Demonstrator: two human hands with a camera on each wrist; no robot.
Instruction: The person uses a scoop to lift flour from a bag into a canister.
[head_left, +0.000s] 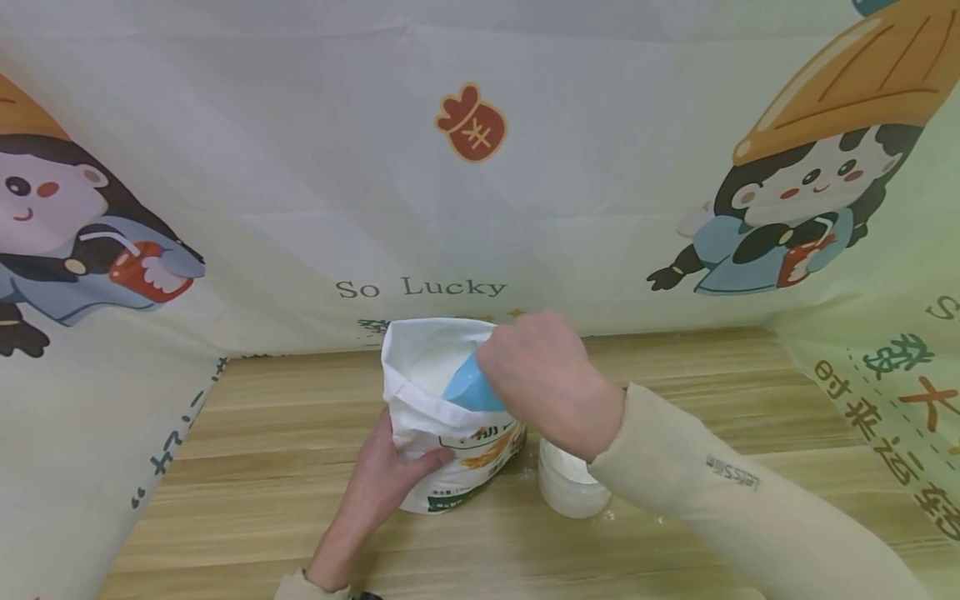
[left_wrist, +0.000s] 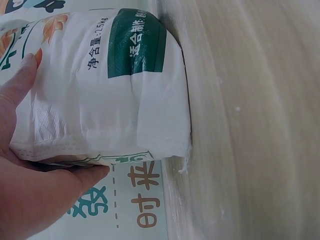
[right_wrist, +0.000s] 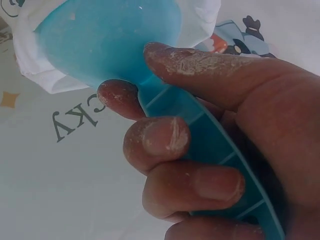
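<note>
A white flour bag [head_left: 420, 429] with printed wheat ears stands on the table, its mouth wide and white flour [head_left: 435, 358] inside. My left hand [head_left: 386, 467] grips its lower left side, thumb across the front and fingers round the side, as the left wrist view also shows on the bag [left_wrist: 90, 110]. My right hand [head_left: 551, 379] is above the bag's right rim and grips the handle of a blue scoop [head_left: 472, 387]. The scoop's blade dips into the bag's mouth. In the right wrist view, fingers curl round the ribbed handle of the scoop [right_wrist: 112, 40], with flour dust on thumb and fingertips.
A translucent round tub [head_left: 573, 496] holding white flour stands right of the bag, partly hidden under my right forearm. Flour specks lie on the wood-grain table [head_left: 285, 467] near it. A printed cloth [head_left: 300, 167] walls the back and both sides.
</note>
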